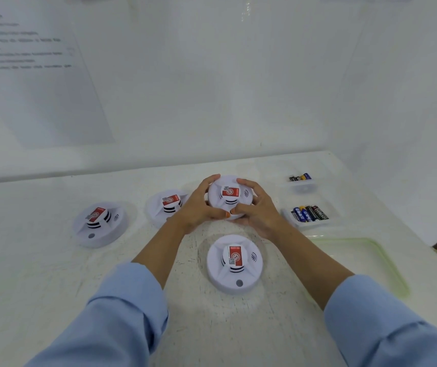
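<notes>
Smoke detector [230,197]: round, white, red label and QR sticker on top, slotted vents | left hand [199,207], right hand [255,210]: fingers curled round its rim, thumbs meeting in front

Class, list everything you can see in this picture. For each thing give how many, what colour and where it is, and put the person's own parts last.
held smoke detector: one, white with a red label, far centre of the table, between both hands
other smoke detectors: three, white with red labels, one near centre, two to the left
batteries: two groups, black, blue and yellow, in small clear trays on the right, far and nearer
large tray: one, clear with a green rim, right side
printed sheet: one, white, on the left wall
table: one, white, scuffed
left hand: grips the held detector
right hand: grips the same detector
sleeves: two, light blue
</notes>
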